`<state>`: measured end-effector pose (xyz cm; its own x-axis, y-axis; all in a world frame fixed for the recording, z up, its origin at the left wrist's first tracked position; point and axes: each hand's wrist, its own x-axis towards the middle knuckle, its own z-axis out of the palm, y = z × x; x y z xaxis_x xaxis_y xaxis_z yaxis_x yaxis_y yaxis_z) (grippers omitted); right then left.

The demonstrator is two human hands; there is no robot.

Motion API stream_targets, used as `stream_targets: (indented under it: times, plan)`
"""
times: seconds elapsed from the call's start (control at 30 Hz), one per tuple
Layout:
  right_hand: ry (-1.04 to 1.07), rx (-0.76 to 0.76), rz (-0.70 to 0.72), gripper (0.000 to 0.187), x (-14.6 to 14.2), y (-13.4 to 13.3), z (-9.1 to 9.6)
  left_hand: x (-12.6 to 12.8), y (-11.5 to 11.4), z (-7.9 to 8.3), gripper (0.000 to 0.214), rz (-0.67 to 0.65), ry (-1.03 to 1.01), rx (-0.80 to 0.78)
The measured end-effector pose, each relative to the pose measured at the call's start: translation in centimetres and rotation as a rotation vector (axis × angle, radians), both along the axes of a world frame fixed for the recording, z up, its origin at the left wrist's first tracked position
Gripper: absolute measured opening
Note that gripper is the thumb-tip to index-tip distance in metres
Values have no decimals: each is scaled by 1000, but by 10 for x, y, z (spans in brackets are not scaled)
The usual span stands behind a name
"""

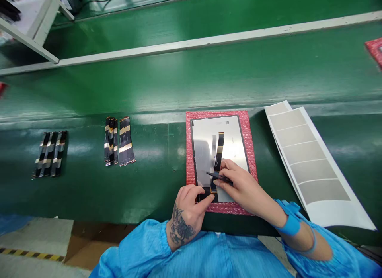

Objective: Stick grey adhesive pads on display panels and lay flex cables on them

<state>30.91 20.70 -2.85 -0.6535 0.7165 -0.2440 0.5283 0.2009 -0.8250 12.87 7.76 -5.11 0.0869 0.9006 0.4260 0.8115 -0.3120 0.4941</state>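
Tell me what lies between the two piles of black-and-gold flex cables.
Head view: only bare green bench mat between left pile and right pile.

Your sleeves bright blue; wrist strap same blue. Your left hand carries dark floral tattoo. Bench glossy green. Bubble-wrap mat pinkish red, panel silver-grey with black edge. Ribbon strips black with gold-and-silver bands. Sheet white with grey rectangles.

Factory assy line: green conveyor belt, stacked flex cables.
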Motion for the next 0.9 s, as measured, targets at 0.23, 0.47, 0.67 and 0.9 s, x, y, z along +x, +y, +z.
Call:
stream_targets:
  times: [0.23,0.47,0.67,0.9]
  plan:
    - [-7,16,7,25,1,-1,-1,-1,-1,-2,31,-2,-8,-3]
    - [-12,33,14,24,2,-1,-1,1,-3,-2,33,-17,66,-13]
    - [-13,43,22,23,2,0,-2,2,-7,-4,29,-15,259,37]
    - [-27,57,35,23,-1,-1,-1,1,-7,-1,27,-7,284,-6]
